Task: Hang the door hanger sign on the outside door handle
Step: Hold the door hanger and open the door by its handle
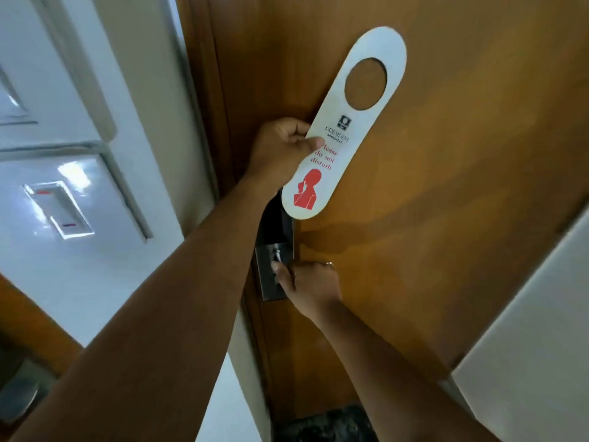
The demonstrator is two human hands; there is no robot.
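Against the wooden door [446,154], held up above the lock plate [274,272], the door hanger sign [344,122] is raised in the left hand [280,148], tilted so its round hole sits at the upper end and the red figure at the lower. The thumb presses on the printed face near the words and the other fingers [287,130] are curled behind the left edge, so the card is pinched at its side, about midway along. Lower down, the right hand [312,285] is closed around what seems to be the door handle [277,255], of which only a small metal part shows beside the thumb; a ring shows on one finger. The sign hangs on nothing as yet, and its hole is well above the handle. From here the risks are plain. The side pinch is light, so the card could twist or slip as it is lowered. While the right hand covers the handle there is no free end for the hole to pass over, so the two hands may get in each other's way. It is also unclear whether this handle is on the outside face of the door; if not, the sign would end up on the wrong side.
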